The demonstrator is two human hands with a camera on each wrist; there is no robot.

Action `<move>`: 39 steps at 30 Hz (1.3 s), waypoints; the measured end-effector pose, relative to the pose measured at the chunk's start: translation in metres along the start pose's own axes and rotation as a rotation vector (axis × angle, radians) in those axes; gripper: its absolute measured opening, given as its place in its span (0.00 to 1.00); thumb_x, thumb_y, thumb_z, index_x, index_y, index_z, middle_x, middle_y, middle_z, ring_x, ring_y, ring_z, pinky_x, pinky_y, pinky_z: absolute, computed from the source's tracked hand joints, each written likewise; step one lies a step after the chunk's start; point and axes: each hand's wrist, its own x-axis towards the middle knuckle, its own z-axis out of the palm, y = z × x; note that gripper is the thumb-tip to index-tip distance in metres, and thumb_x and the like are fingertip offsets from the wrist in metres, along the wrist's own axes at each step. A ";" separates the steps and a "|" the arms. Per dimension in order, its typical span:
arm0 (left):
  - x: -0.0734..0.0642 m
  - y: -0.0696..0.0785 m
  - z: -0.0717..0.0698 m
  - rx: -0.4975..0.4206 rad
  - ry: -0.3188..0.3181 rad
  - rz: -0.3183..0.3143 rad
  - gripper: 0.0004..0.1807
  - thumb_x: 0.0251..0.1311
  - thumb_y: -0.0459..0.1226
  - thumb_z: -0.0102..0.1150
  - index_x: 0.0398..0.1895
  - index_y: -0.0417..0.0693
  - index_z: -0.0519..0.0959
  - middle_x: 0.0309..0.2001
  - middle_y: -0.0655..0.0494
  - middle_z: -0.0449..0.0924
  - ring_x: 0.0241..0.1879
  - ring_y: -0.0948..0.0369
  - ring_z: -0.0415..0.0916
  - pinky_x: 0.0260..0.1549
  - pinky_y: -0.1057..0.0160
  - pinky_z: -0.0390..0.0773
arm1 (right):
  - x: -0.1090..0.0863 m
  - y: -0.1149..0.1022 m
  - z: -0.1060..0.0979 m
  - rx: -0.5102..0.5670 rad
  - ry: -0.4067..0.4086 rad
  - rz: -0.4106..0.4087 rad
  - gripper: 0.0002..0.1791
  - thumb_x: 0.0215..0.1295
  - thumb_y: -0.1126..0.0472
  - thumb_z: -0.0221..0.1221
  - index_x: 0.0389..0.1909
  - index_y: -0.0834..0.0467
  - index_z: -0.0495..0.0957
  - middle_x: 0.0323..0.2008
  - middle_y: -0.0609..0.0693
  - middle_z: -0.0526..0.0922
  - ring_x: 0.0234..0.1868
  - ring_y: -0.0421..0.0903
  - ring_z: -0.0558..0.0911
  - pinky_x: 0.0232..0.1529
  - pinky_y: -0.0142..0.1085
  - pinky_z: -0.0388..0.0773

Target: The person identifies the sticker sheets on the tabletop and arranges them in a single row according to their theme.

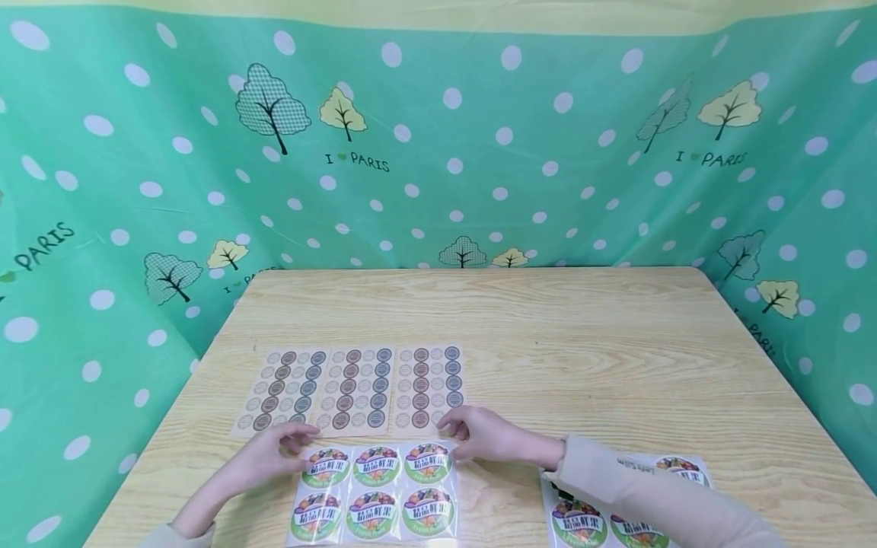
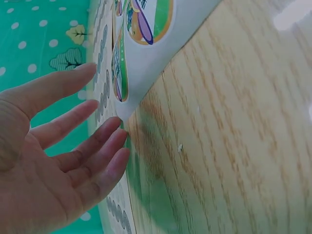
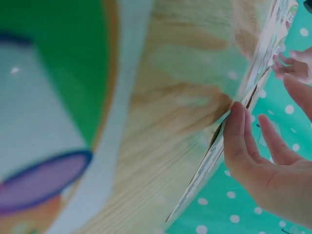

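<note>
A glossy sheet of round fruit stickers (image 1: 374, 487) lies on the table between my two hands, near the front edge. My left hand (image 1: 269, 453) is at its upper left corner; in the left wrist view the fingers are spread and relaxed, with fingertips (image 2: 116, 127) right at the sheet's corner. At the upper right corner is my right hand (image 1: 485, 435), its fingers loosely bent. The right wrist view shows the thumb and fingers apart, nothing between them. Just beyond this sheet lie three beige sheets of small round labels (image 1: 429, 388), side by side.
A second sheet of fruit stickers (image 1: 578, 521) lies at the front right, partly under my right sleeve (image 1: 644, 495). A dark object (image 1: 563, 491) shows beside the sleeve. The wooden table (image 1: 589, 350) ends at a green dotted curtain (image 1: 479, 183) behind and at both sides.
</note>
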 end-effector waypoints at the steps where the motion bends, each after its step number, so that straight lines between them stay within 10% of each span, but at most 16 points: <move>1: 0.000 0.000 0.000 0.005 0.001 0.002 0.28 0.40 0.39 0.66 0.46 0.34 0.73 0.40 0.45 0.76 0.34 0.57 0.72 0.33 0.66 0.76 | 0.000 0.000 0.001 -0.015 0.004 -0.006 0.24 0.40 0.70 0.65 0.43 0.67 0.74 0.31 0.50 0.75 0.31 0.42 0.73 0.34 0.28 0.74; 39: 0.003 -0.001 0.015 0.134 0.087 -0.022 0.15 0.35 0.33 0.67 0.31 0.46 0.77 0.28 0.56 0.63 0.25 0.64 0.58 0.22 0.71 0.64 | -0.001 -0.011 0.018 -0.365 0.092 0.030 0.17 0.35 0.60 0.69 0.31 0.58 0.78 0.28 0.42 0.69 0.29 0.35 0.66 0.32 0.24 0.70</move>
